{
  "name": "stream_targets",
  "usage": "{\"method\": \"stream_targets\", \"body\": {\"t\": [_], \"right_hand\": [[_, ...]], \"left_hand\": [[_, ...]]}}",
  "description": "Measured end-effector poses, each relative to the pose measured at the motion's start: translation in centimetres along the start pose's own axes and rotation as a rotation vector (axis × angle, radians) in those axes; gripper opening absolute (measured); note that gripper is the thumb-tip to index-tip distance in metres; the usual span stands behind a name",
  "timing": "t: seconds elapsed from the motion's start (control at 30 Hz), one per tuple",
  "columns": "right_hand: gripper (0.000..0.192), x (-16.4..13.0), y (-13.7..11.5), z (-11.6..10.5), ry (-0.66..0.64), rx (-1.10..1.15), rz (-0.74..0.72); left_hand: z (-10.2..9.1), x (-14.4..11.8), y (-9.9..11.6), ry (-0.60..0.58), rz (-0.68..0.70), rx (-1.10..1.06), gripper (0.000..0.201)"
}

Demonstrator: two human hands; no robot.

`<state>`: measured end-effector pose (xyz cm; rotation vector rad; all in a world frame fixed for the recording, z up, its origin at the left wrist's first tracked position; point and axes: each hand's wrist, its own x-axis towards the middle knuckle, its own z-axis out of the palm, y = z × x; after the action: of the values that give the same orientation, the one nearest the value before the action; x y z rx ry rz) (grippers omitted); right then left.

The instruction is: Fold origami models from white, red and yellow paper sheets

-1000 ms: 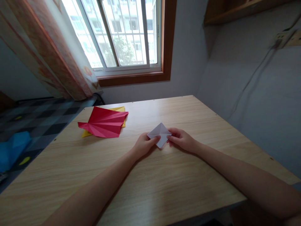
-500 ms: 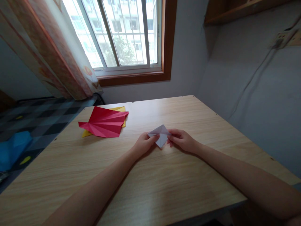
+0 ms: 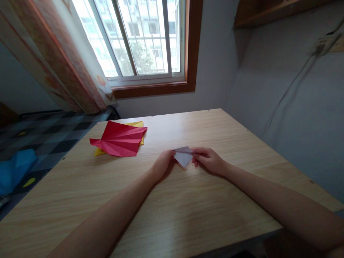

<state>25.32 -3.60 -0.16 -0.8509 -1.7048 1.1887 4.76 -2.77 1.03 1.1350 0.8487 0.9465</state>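
Left hand (image 3: 162,165), thumb now off the middle, is pinching the left corner of the small white folded-paper diamond (image 3: 184,157), freeing its face; right hand (image 3: 211,161) is pinching the right, over the pale wooden surface (image 3: 172,211).

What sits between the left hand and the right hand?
In the head view, the folded white paper lies between them: the left hand pinches one side corner and the right hand the opposite one.
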Motion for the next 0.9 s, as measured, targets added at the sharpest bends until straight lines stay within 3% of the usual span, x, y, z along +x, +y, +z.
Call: {"method": "stream_targets", "body": {"t": [0.67,0.9], "right_hand": [[0.036,-0.15,-0.10,0.14,0.081,-0.081,-0.100],[0.038,-0.34,-0.53,0.16,0.053,-0.141,-0.170]], "left_hand": [[-0.53,0.34,0.10,0.024,-0.002,-0.012,0.035],[-0.45,0.39,0.08,0.046,0.005,-0.025,0.032]]}}
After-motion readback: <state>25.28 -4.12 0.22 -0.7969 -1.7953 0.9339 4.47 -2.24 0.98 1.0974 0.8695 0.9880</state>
